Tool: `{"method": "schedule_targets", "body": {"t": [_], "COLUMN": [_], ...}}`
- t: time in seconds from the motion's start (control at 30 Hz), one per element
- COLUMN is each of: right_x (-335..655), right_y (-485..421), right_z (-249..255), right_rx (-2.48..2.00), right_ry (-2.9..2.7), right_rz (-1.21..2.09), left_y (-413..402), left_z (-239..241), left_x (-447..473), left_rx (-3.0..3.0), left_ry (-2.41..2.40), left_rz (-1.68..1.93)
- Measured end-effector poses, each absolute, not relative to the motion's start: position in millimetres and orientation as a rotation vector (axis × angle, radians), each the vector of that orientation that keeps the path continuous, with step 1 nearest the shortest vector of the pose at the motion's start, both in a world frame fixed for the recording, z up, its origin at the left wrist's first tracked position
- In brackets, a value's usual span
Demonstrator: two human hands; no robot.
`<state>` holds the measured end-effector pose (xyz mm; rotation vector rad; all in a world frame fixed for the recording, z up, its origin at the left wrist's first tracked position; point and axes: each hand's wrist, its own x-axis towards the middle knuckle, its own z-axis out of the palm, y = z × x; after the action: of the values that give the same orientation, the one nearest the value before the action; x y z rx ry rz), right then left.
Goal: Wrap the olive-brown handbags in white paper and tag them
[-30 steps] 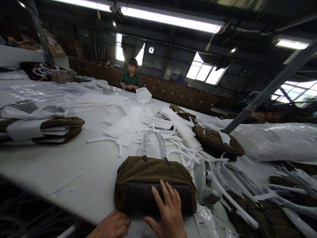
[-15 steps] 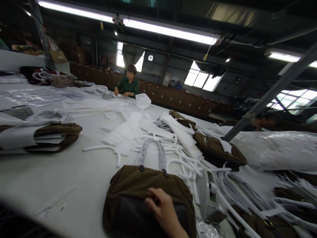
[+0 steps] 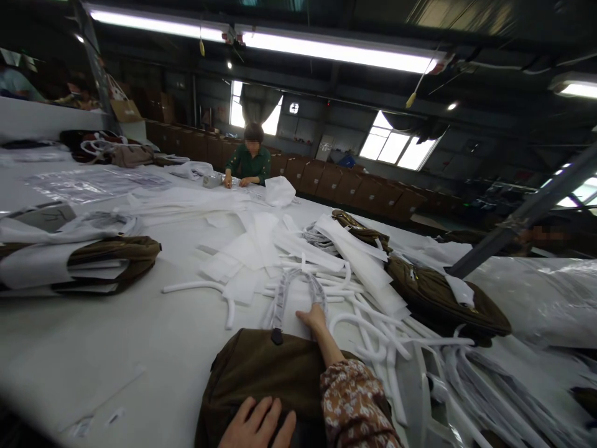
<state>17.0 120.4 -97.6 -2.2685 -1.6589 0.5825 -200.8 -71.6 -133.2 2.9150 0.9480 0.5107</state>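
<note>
An olive-brown bag (image 3: 261, 373) lies on the white table (image 3: 140, 336) right in front of me. Its two handles (image 3: 298, 286), wrapped in white, point away from me. My left hand (image 3: 257, 424) rests flat on the near part of the bag, fingers stretched out. My right hand (image 3: 313, 318), in a patterned sleeve, reaches across the bag. Its fingers are curled at the base of the right handle.
Loose white foam strips and sheets (image 3: 354, 274) litter the table beyond the bag. More brown bags lie at the right (image 3: 438, 298) and the left (image 3: 116, 255). Clear plastic (image 3: 550, 298) is heaped far right. A person in green (image 3: 250, 163) works at the far edge.
My right hand has left the bag's dark base and reached forward to the handle. My left hand has come back into view, flat on the bag. The camera has swung a little.
</note>
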Motion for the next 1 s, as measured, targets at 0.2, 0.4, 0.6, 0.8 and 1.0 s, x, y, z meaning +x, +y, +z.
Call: {"method": "schedule_targets", "body": {"t": [0.2, 0.4, 0.6, 0.8, 1.0], "right_x": [52.7, 57.1, 41.5, 29.1, 24.3], "right_y": [39.4, -104.4, -111.6, -105.7, -104.3], "right_z": [-46.5, -45.4, -43.3, -23.8, -49.0], "right_rx": [-1.926, -1.990, -2.204, -2.106, -2.053], "right_ry": [-2.009, -2.349, -2.210, -2.162, -2.228], "right_rz": [0.737, 0.547, 0.234, 0.403, 0.482], "left_y": [-62.9, -59.9, -36.2, -34.6, -109.0], "left_z": [-97.1, -67.4, -23.2, -26.2, -116.7], "left_x": [-210.9, -213.9, -211.2, -246.8, -260.0], "left_rx": [2.639, 2.653, 2.838, 2.926, 3.116], "left_ry": [1.130, 1.171, 0.999, 1.045, 0.438], "left_rz": [-0.002, -0.123, -0.108, 0.204, 0.579]}}
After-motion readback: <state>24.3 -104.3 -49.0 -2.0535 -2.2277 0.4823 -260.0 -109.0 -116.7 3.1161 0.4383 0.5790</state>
